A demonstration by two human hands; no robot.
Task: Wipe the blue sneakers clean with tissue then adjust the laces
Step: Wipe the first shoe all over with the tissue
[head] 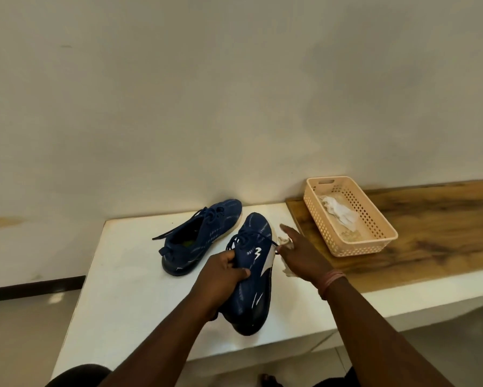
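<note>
At lower centre, I see my left hand (223, 272) clamped around one sneaker (253, 277) lifted off the table (123, 275), my right hand (301, 252) loosely pinching tissue (286, 270) beside it, which may slip or tear.

Navy blue near sneaker (253, 277), streaked with pale dashes, white logo mark on the side, grey-white wedge by the sole, black at the heel. Same navy with pale dashes on the far sneaker (200, 238), dark laces (179, 229), thin white sole line. White table (128, 289) under both. Brown wood grain with dark smudges on the board (436, 233) toward the right edge. Peach basket (374, 219), walls patterned with small square holes. White crumpled tissue (339, 213) inside. Orange-pink band (332, 280) at the wrist. Off-white wall (234, 93).
</note>
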